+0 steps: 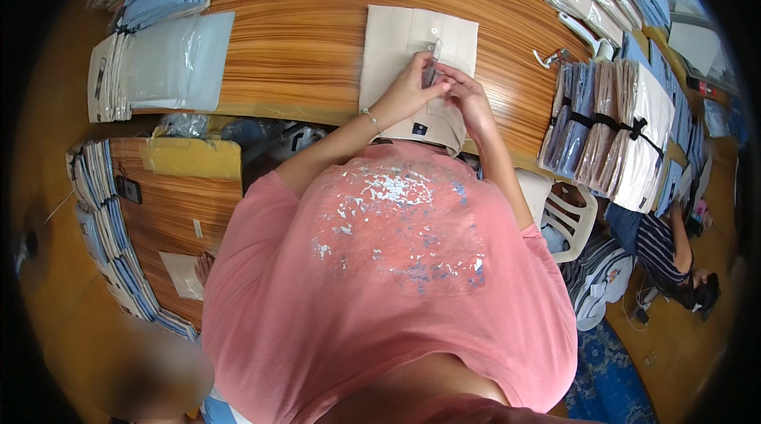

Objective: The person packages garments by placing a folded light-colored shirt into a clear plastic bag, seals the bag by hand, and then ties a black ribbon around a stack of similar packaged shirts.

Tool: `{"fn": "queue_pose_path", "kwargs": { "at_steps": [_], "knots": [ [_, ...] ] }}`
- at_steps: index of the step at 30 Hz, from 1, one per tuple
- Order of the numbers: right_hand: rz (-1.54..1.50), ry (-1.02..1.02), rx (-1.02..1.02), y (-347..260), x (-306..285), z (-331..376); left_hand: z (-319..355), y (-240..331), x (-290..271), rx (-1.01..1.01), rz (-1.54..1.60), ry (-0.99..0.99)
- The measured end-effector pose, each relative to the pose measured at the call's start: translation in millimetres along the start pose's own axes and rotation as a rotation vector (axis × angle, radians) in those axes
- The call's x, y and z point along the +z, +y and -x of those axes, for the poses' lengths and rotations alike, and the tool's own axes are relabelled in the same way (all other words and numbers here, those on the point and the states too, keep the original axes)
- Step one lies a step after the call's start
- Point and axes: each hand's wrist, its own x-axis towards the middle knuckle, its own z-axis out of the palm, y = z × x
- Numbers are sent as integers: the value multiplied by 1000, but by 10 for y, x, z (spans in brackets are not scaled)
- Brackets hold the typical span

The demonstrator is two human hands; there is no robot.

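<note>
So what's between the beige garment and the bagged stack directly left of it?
Only bare tabletop separates the beige garment from that bagged stack, in the head view.

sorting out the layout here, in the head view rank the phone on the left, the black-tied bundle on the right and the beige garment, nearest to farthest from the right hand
From the right hand:
1. Beige garment: directly beneath.
2. Black-tied bundle: to the right.
3. Phone: far left, other tabletop.
</note>
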Motion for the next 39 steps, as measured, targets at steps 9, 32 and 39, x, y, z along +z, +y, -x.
{"fn": "queue_pose_path", "kwargs": {
  "at_steps": [9,32,39],
  "knots": [
    [180,215,-315,283,-31,-265,48,-16,-9,-196,451,5],
    [448,142,-2266,-2468,1257,1642,1071,-787,-3543,-57,-1299,877],
    [355,74,-2483,-2482,1594,1756,834,-1062,-3774,-270,-1430,996]
  ]
}}
